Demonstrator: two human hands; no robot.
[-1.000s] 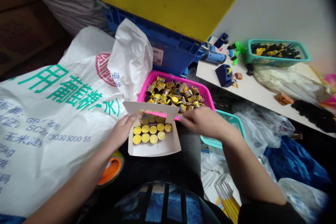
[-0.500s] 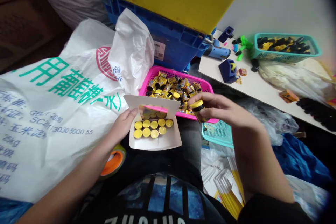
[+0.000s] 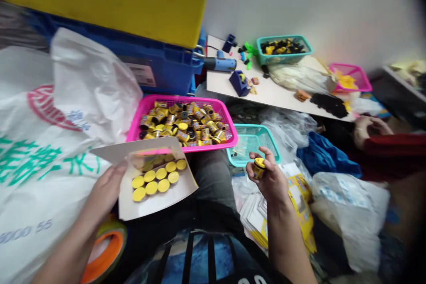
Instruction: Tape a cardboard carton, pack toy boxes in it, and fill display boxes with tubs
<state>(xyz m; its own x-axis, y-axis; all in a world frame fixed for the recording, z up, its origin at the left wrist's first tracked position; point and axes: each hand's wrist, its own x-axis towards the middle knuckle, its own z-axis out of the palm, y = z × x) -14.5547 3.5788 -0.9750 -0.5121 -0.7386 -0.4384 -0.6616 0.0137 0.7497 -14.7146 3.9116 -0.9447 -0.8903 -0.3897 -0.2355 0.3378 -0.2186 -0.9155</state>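
My left hand [image 3: 111, 182] grips the left side of an open white cardboard box [image 3: 159, 203] that rests tilted over my lap. Inside it stand small jars [image 3: 151, 187] in two rows, yellow lids up. My right hand [image 3: 271, 173] is closed around one small jar [image 3: 258, 168] with a yellow-and-black top, held to the right of the box. Beyond the box, a pink basket [image 3: 231, 135] is heaped with similar little jars [image 3: 183, 120], lying at all angles.
A teal basket [image 3: 274, 153] sits right of the pink one. Flattened yellow-and-white cartons [image 3: 254, 217] lie below my right hand. An orange tape roll [image 3: 106, 253] is at lower left, beside a large white sack [image 3: 26, 177]. Another person's hand [image 3: 369, 128] shows at far right.
My right hand has moved away from the pink basket, down and to the right, turning the jar in its fingers. The view has swung right. My left hand still holds the box.
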